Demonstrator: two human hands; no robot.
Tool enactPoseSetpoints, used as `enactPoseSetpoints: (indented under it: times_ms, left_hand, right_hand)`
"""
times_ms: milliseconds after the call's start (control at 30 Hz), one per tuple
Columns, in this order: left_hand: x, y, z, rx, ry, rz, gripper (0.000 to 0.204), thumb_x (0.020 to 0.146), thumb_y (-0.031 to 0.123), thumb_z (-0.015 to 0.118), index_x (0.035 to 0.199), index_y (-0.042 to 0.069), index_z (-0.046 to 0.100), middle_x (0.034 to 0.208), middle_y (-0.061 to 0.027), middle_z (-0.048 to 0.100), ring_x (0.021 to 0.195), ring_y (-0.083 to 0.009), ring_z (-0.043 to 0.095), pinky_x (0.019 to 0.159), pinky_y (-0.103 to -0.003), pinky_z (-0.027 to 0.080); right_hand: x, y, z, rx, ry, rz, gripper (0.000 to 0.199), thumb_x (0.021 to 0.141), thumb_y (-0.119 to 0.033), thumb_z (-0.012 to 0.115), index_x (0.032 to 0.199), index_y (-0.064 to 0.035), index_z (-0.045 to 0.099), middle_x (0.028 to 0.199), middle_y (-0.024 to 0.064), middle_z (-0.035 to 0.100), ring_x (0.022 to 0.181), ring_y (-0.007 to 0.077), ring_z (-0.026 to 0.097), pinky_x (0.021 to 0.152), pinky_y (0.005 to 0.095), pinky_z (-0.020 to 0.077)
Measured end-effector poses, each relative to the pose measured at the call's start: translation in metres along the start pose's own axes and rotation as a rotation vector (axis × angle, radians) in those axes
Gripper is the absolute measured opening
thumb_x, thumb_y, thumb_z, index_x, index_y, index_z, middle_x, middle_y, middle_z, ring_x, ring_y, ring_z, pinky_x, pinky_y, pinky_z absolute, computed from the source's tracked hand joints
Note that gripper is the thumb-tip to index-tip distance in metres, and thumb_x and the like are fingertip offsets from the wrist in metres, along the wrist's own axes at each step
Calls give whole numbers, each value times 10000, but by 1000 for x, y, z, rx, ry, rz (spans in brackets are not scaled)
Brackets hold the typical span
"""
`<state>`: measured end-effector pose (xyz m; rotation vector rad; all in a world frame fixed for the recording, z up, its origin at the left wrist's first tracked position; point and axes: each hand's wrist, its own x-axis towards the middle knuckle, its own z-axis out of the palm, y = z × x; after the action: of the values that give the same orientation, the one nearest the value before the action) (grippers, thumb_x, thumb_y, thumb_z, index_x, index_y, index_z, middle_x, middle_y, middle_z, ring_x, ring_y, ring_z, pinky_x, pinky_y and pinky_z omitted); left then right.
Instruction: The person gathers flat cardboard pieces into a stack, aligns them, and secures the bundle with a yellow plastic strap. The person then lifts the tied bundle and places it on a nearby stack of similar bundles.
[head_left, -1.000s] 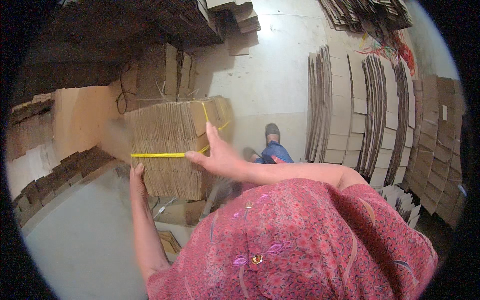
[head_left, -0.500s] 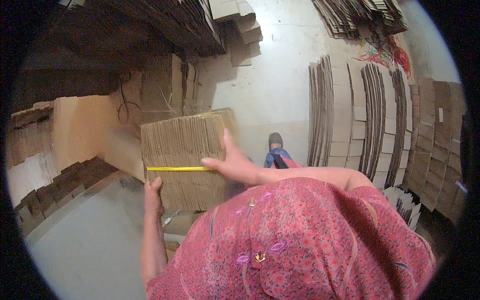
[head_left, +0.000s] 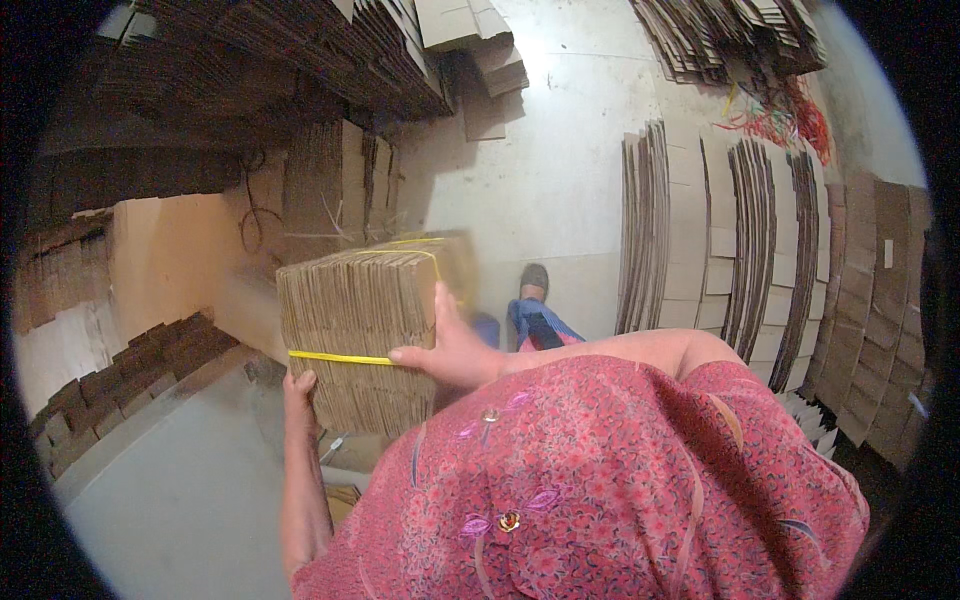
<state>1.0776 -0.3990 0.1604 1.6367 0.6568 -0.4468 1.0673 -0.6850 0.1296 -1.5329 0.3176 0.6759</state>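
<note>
Between my two hands is a thick bundle of flat cardboard pieces (head_left: 355, 310), held in front of my body. A yellow strap (head_left: 340, 357) runs across its near face, and more yellow strapping crosses its far top edge. My left hand (head_left: 301, 395) grips the lower left side, thumb on the front edge and the other fingers hidden. On the right side my right hand (head_left: 455, 350) presses with its thumb lying near the strap and its fingers along the side.
Tall rows of stacked flat cardboard (head_left: 700, 220) stand to the right. A dark cardboard pile (head_left: 380, 50) rises at the far left. Tangled red strips (head_left: 800, 122) lie at the far right. At lower left is a smooth grey surface (head_left: 170, 500). Pale floor (head_left: 570, 150) runs ahead.
The bundle, still in both hands, has shifted slightly down and left in view. A second leg in blue has come into sight beside it, and my visible foot has moved slightly left.
</note>
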Motion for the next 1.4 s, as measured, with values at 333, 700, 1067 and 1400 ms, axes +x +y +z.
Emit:
enactPoseSetpoints:
  times_ms: [333,700,1067,1400]
  left_hand:
    - [65,84,62,47,-213,70,561,722,271,580,1205,34,424,1076,-102,545,937,-213,557,822,-358,461]
    - [148,151,128,66,-421,81,573,744,277,576,1232,36,400,1092,-98,532,950,-215,551,802,-354,469]
    - [159,143,118,148,-389,75,566,728,326,577,1186,31,422,1089,-91,535,956,-211,551,817,-365,458]
    - [158,144,121,216,-307,113,503,714,385,584,1082,52,499,1022,-77,560,929,-219,546,807,-397,435]
  right_hand:
    - [49,-28,-39,71,134,-114,1178,682,-490,666,1309,94,-142,1351,390,-11,1301,437,45,1077,387,115]
    - [114,-69,-101,91,478,-236,1064,716,-480,625,1343,72,-35,1355,371,87,1297,435,99,1069,405,136]
    - [91,-76,-100,94,464,-134,1051,723,-490,617,1355,33,-39,1367,356,37,1295,454,62,1063,451,122]
    - [84,-69,-106,144,325,-113,1093,738,-543,578,1342,16,-142,1361,370,-53,1279,496,-32,1052,503,63]
